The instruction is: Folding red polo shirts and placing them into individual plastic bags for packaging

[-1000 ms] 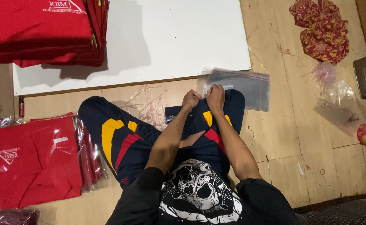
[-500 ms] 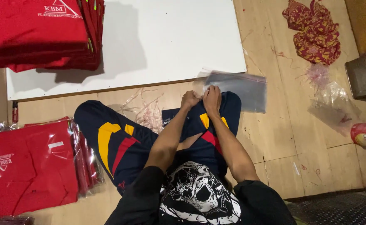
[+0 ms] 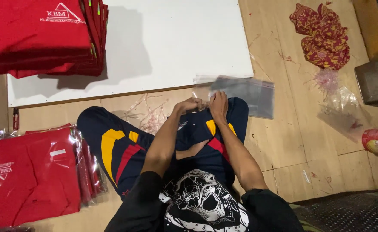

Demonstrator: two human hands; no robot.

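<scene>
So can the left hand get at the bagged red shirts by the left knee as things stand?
Probably yes. The left hand is at the clear plastic bag, but the bagged red shirts lie beside the left knee with nothing between.

i have one view only, from the camera worn on the head, looking steeply down over the chest and crossed legs to the wooden floor [image 3: 283, 141]. it sits close above both forearms. the white board [image 3: 176, 43] fills the top, beyond the knees.
</scene>
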